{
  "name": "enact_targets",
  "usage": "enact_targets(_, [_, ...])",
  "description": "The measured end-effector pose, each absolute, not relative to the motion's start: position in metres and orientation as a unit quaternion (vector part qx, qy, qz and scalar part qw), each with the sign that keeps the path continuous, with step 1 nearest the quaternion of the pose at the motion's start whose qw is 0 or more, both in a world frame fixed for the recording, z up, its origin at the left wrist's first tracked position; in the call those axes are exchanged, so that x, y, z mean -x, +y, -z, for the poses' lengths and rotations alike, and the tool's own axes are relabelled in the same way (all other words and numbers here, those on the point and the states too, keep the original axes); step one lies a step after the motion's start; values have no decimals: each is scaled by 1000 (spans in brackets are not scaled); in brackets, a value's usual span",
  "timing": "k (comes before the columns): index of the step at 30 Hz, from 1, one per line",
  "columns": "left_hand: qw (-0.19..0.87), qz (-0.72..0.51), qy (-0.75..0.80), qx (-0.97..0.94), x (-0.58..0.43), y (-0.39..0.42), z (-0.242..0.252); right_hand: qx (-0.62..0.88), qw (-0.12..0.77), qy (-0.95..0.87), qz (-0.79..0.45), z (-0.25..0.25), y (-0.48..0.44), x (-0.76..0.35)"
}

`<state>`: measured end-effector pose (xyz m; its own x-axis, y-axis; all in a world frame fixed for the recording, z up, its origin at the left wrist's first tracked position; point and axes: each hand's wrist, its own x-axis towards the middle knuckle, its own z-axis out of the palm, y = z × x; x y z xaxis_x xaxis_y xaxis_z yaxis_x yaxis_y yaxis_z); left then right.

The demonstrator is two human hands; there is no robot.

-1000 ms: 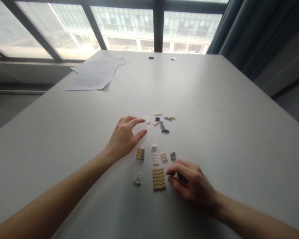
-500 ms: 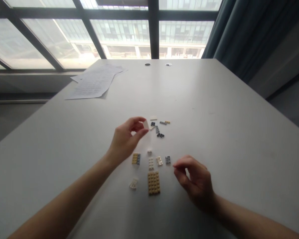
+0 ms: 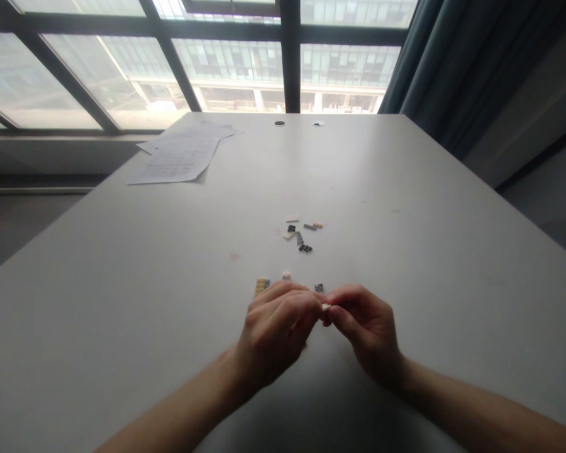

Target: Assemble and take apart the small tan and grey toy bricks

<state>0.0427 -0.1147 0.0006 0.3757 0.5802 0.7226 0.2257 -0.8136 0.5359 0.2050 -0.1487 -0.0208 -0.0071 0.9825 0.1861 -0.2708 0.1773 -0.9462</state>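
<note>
Fingertips of my left hand and my right hand meet over the near part of the table. Between them a small white building-brick piece shows, pinched from both sides; most of it is covered by fingers. Just beyond the hands lie a tan and grey brick pair, a small white brick and a grey brick piece. My left hand and forearm hide whatever lies beneath them on the table.
Farther off is a loose group with black plates, a grey plate, a yellow piece and a white flat strip. Printed papers lie at the far left of the white table. Windows and a dark curtain stand behind.
My left hand has come back and to the right from the far pieces with the white piece, meeting my right hand. My right hand has shifted only slightly.
</note>
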Motion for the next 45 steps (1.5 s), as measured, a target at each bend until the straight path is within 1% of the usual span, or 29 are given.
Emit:
enact_targets(6, [85, -486, 212, -844, -35, -114, 4, 369, 630, -525, -438, 18, -148, -205])
enact_targets(10, [73, -479, 219, -847, -33, -113, 6, 375, 620, -548, -418, 22, -147, -207])
enact_targets(13, [134, -496, 235, -825, -37, -113, 1, 386, 604, -566, -407, 26, -146, -209])
enact_targets(16, [225, -500, 313, -775, -42, -112, -3, 409, 584, -582, -392, 28, -145, -211])
enact_targets(19, [301, -465, 392, -734, -43, -111, -4, 433, 557, -586, -398, 28, -144, -212])
enact_targets(21, [344, -442, 408, -721, -42, -110, -4, 445, 538, -592, -403, 28, -143, -212])
enact_targets(24, [381, -410, 412, -719, -41, -110, -4, 443, 526, -622, -374, 28, -144, -212])
enact_targets(27, [387, -382, 415, -729, -41, -111, -5, 419, 510, -680, -320, 27, -145, -215])
enact_targets(30, [349, -372, 429, -746, -37, -112, -6, 420, 464, -719, -301, 25, -145, -221])
enact_targets(34, [223, -390, 435, -781, -21, -116, -4, 453, 343, -758, -322, 22, -146, -228])
enact_targets(38, [122, -375, 372, -841, -4, -123, 3, 488, 253, -781, -296, 22, -147, -225])
enact_targets(42, [12, -325, 328, -887, 1, -126, 8, 527, 201, -787, -249, 20, -150, -221])
enact_targets(45, [-21, -325, 319, -890, 3, -127, 7, 532, 214, -780, -251, 11, -148, -226])
